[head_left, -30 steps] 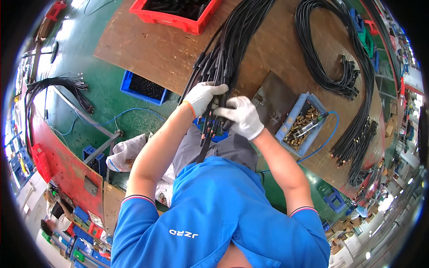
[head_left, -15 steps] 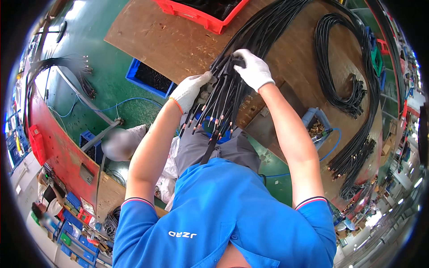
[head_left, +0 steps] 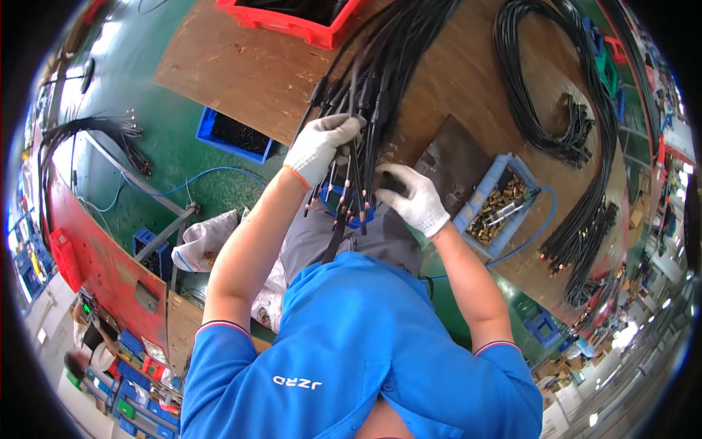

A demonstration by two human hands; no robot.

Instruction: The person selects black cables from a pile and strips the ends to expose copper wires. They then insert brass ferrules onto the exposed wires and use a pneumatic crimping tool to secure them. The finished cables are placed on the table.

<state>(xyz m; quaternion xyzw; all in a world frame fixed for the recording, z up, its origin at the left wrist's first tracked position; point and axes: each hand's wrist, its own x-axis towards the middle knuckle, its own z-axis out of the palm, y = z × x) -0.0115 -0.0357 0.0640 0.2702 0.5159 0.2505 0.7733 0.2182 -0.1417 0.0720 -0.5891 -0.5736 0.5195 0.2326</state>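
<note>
A thick bundle of black cables [head_left: 413,55] runs over the table edge toward my lap, with stripped, copper-coloured ends [head_left: 351,212] hanging down. My left hand [head_left: 319,150], in a white glove, is closed on one or more of these cables, thumb pressed against the fingers, just below a row of black sleeves [head_left: 344,91]. To the right of the hanging ends is my right hand [head_left: 417,201], also gloved. Its thumb and fingers are curved and apart, and I see nothing held between them.
A blue tray [head_left: 479,194] of brass fittings, a small tool lying in it, stands right of my right hand. Coiled black cables [head_left: 512,88] lie farther right on the wooden table [head_left: 241,66]. A red crate [head_left: 322,33] stands at the far edge, a blue bin [head_left: 252,150] lower left.
My right hand has left the upper part of the bundle and come down toward my body, beside the cable ends. My left hand stays on the cables. The brass fittings tray now shows fully.
</note>
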